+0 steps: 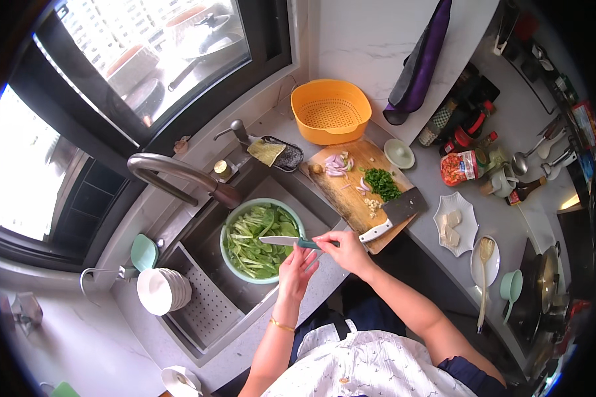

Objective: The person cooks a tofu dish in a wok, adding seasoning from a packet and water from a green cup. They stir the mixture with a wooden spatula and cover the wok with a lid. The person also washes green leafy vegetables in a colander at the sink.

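Note:
My right hand (346, 250) grips the green handle of a small kitchen knife (280, 240), its blade pointing left. Just below the knife, my left hand (296, 274) is turned palm up with fingers apart. Its fingertips are at the heel of the blade; I cannot tell if they touch it. Beneath the blade, a pale green basin (223, 253) full of leafy green vegetables (258, 233) stands in the sink (203, 258).
A cutting board (350, 198) carries a cleaver (402, 206), chopped greens, sliced shallots and minced garlic. Behind it stands a yellow colander (330, 106). The faucet (179, 164) arches over the sink. Stacked white bowls (161, 293) stand left; a scalloped plate (457, 208) sits right.

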A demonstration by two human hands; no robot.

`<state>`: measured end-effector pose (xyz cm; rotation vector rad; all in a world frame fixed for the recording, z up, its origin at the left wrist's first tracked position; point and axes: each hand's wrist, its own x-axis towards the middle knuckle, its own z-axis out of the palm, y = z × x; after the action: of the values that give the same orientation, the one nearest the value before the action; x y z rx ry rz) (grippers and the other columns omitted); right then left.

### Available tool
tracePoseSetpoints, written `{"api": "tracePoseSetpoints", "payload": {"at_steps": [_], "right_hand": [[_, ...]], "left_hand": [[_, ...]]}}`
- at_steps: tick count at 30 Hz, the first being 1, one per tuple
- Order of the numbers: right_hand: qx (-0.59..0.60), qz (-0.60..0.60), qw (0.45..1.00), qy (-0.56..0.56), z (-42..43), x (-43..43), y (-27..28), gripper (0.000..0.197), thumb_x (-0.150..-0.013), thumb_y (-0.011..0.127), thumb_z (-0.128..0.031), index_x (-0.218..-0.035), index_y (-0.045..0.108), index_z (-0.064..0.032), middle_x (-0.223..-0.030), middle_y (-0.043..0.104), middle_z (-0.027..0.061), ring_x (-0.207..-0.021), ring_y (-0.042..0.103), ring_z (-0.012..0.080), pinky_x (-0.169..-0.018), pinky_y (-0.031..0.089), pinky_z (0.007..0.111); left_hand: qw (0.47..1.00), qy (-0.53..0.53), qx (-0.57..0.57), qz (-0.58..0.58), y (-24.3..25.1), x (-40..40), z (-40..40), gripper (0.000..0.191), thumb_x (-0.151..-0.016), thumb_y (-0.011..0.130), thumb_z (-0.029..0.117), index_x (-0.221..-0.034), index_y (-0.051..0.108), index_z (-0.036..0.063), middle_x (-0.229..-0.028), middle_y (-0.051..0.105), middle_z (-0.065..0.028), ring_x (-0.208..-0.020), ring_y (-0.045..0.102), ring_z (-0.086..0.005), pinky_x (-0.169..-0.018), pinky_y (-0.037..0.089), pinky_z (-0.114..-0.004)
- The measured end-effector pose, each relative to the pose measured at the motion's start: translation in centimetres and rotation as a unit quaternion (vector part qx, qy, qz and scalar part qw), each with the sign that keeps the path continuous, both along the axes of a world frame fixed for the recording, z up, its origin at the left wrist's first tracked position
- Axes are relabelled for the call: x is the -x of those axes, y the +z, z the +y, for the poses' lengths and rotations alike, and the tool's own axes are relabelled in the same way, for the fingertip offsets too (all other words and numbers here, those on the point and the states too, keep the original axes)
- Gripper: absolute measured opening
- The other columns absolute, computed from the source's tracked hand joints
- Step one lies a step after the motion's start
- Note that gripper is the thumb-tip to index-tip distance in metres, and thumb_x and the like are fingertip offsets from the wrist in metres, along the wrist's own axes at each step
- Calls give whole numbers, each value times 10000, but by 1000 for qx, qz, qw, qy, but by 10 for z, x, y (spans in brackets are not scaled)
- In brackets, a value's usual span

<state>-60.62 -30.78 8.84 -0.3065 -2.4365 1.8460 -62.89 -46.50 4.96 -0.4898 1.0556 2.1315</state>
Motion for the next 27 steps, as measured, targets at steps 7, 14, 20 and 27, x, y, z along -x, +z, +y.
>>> {"api": "tracePoseSetpoints", "payload": {"at_steps": [7,14,20,27], "right_hand": [[-66,17,996,52,22,-24,9,191,-789,618,-69,-964,670,-11,-832,665,175,-775,661,279,-707,504,335],[-100,-55,993,37,94,-45,67,162,-805,631,-72,-952,685,-26,-807,683,126,-721,649,178,-655,491,283],[-168,1,935,-311,309,-75,146,118,-845,582,-63,-836,670,14,-689,645,47,-467,552,76,-440,461,233],[-490,40,766,-414,516,-13,182,126,-717,570,-54,-794,636,21,-813,630,227,-789,612,390,-705,498,431]], "left_hand": [[997,-46,-58,-12,-39,20,-5,114,-871,632,190,-839,584,91,-772,580,19,-675,522,-64,-606,408,-208],[988,110,-98,-45,-87,54,-55,220,-856,619,75,-1066,565,43,-933,636,-41,-752,597,-134,-620,506,-213],[909,-47,371,183,-100,64,-117,681,-830,624,37,-1407,262,12,-1317,449,-239,-1134,524,-307,-857,469,-329],[728,-162,603,283,-101,48,-39,944,-774,717,272,-1447,96,43,-1405,-82,-410,-1346,81,-491,-1096,163,-443]]}}
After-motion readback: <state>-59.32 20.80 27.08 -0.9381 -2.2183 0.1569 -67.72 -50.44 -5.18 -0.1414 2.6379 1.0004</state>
